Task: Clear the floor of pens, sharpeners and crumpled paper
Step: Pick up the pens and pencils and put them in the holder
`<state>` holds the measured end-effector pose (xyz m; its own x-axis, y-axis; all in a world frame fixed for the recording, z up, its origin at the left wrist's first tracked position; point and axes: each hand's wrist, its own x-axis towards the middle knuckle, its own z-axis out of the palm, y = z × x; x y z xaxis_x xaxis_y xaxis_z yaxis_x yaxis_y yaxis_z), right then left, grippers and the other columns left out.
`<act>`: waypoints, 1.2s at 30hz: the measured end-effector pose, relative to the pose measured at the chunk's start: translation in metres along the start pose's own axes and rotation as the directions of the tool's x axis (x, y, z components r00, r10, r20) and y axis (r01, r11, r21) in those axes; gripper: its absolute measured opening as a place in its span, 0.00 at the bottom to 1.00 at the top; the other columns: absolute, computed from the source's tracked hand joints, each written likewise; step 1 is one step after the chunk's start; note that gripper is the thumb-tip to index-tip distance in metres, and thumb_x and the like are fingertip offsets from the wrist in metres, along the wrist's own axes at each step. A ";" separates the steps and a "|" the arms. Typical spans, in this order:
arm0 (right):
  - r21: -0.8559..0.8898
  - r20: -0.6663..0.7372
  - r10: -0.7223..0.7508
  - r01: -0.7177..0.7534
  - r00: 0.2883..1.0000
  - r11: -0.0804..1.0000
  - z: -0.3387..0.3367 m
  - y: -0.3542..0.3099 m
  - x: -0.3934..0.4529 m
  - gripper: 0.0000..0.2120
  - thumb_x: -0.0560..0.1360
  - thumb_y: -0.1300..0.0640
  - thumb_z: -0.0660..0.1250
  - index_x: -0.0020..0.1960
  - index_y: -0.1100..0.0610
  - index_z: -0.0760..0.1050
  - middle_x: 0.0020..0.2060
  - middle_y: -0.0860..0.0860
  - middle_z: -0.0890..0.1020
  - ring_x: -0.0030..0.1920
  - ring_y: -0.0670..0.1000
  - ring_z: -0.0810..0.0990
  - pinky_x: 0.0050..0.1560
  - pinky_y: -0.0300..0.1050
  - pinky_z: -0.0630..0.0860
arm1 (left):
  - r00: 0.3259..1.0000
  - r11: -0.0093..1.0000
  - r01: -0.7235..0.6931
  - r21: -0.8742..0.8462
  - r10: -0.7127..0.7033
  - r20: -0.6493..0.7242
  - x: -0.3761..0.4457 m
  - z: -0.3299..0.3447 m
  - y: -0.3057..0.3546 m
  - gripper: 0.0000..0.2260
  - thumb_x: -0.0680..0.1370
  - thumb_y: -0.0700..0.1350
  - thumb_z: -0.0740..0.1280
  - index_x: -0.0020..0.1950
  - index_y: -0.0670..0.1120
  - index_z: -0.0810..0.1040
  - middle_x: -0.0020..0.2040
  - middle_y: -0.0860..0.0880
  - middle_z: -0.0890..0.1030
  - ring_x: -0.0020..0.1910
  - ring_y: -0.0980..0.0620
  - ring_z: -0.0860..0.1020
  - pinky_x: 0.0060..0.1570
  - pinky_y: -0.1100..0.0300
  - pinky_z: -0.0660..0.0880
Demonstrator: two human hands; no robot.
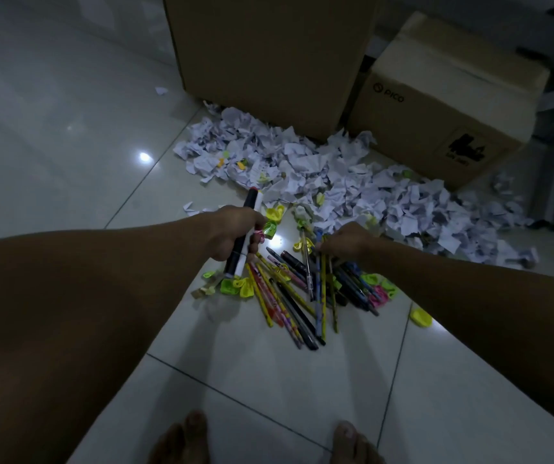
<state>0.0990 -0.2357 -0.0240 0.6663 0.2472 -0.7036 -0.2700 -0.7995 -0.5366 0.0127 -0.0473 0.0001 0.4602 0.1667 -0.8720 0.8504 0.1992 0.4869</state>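
A: Left hand [232, 234]?
B: Curled round two fat markers [243, 237], one black, one white. They run from below the fist up past it, tilted, caps toward the paper heap. A small pink and green bit sits at the fingertips; can't tell what it is.

A: Right hand [344, 241]?
B: Down on the far end of the pen pile [297, 293], fingers curled over the tops of a few sticks. Looks like it pinches a blue one and a yellow one, but the fingertips are hidden, so the exact grasp is unclear.

A: Where are the pens?
B: Fanned out on the tiled floor [269, 380] between both hands, just ahead of the bare feet [182, 440]. Yellow, red, black, blue, overlapping.

A: Sharpeners?
B: Small neon yellow-green pieces [235, 286] beside the near left of the pile, more at its right, with a pink one among them. One yellow piece [421, 318] lies apart on the right. A few more near the left fist.

A: Paper?
B: Big heap of crumpled paper [336, 182] in a band on the floor beyond the hands, running out to the right. It touches the foot of two cardboard boxes: tall box [269, 55] and a smaller box [443, 105] printed PICO on its right. A stray scrap [161, 91] lies left of the tall box.

A: Light?
B: Dim, with glare spots on the tiles.
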 end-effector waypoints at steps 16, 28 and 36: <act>0.636 0.153 0.070 -0.153 0.986 0.756 -0.034 -0.009 -0.017 0.12 0.84 0.62 0.54 0.63 0.66 0.70 0.48 0.60 0.77 0.43 0.58 0.79 0.35 0.52 0.78 | 0.954 0.958 -0.283 -0.042 0.286 0.089 -0.010 0.071 0.009 0.17 0.72 0.52 0.74 0.48 0.41 0.74 0.32 0.46 0.69 0.24 0.50 0.63 0.25 0.61 0.66; 0.482 0.188 0.081 -0.164 0.979 0.861 -0.033 -0.023 -0.020 0.08 0.79 0.58 0.66 0.43 0.60 0.76 0.38 0.54 0.79 0.37 0.56 0.80 0.34 0.51 0.76 | 0.961 0.913 -0.264 0.310 0.278 -0.001 -0.007 0.072 0.002 0.28 0.69 0.44 0.77 0.63 0.36 0.70 0.30 0.44 0.74 0.22 0.50 0.68 0.25 0.61 0.67; 0.584 0.189 0.159 -0.241 0.969 0.775 -0.026 -0.022 -0.015 0.10 0.80 0.55 0.65 0.47 0.62 0.76 0.46 0.54 0.80 0.50 0.58 0.82 0.60 0.57 0.76 | 0.965 0.967 -0.233 0.102 0.217 0.148 -0.008 0.075 0.001 0.12 0.77 0.43 0.69 0.57 0.38 0.77 0.35 0.43 0.79 0.32 0.46 0.78 0.34 0.55 0.74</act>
<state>0.1137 -0.2360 0.0105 0.4711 0.2159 -0.8552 -0.7761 -0.3593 -0.5182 0.0288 -0.1213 0.0038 0.6660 0.0610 -0.7435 0.7414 0.0554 0.6687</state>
